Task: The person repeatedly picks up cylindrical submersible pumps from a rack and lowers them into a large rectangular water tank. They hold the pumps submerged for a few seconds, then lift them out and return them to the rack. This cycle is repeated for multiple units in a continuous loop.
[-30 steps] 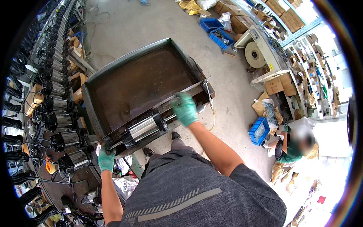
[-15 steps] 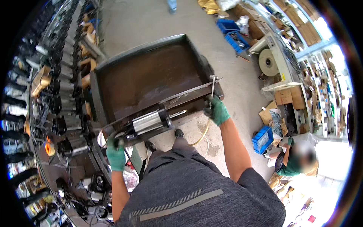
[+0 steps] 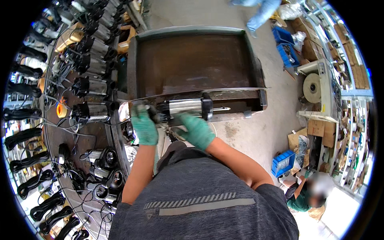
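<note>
Cylindrical silver-and-black metal motor (image 3: pixel 186 108) lies along near edge of rusty brown steel tray (image 3: pixel 192 60), tray bed bare. Left grip (image 3: pixel 144 126) clasps motor's end; right grip (image 3: pixel 197 130) closed beneath it.

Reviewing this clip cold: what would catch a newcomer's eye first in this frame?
First, the two green-gloved hands, left hand and right hand, meeting at the near end of a shiny metal cylinder unit lying on the front edge of a big rusty tray. Next, the rows of similar black-and-silver units crowding the bench on the person's left, with black cable coils along the rim.
</note>
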Motion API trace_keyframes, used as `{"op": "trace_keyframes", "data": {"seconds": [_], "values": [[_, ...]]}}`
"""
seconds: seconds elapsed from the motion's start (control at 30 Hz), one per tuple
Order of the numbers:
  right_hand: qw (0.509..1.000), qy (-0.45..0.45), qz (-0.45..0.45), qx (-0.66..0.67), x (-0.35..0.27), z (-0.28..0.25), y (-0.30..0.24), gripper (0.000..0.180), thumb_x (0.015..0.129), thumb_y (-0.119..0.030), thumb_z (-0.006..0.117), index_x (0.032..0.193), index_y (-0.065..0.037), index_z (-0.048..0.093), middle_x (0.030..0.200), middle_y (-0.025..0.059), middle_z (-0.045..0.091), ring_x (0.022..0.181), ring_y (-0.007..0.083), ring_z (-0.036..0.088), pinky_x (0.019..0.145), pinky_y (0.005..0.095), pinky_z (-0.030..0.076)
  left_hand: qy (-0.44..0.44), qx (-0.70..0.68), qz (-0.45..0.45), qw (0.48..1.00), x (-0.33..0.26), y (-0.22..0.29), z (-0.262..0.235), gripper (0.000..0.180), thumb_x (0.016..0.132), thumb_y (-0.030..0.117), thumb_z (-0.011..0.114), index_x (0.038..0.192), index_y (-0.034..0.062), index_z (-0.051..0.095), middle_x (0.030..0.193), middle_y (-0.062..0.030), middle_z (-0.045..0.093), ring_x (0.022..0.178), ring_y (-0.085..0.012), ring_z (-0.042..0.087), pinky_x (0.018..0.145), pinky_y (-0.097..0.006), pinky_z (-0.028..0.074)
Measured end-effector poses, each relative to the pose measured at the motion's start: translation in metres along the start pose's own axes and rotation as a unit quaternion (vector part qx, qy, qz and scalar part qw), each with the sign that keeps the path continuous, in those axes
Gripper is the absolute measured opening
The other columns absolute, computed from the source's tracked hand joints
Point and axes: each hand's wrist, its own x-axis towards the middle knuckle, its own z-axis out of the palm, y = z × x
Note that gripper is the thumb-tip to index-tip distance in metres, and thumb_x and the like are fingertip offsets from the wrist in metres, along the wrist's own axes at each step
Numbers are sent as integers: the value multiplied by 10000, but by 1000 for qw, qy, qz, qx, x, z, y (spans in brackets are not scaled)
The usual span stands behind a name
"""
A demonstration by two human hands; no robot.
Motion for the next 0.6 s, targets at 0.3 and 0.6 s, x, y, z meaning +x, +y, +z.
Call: {"op": "trace_keyframes", "data": {"seconds": [0.3, 0.6], "values": [[986, 43, 134, -91, 50, -56, 52, 205, 934, -217, 702, 1082, -75, 709, 967, 171, 743, 854, 337, 733, 749, 413, 582, 135, 80, -155, 975, 109, -51, -153, 496, 995, 612, 569, 778, 169, 618, 612, 29, 553, 465, -114, 456, 413, -283, 323], [983, 66, 168, 32, 52, -38, 78, 150, 949, -82, 645, 1082, -23, 685, 877, 157, 712, 759, 190, 674, 736, 320, 546, 5, 136, -250, 959, 129, -60, -164, 381, 1087, 407, 489, 894, 139, 678, 675, -7, 648, 515, -116, 553, 452, -265, 394]]}}
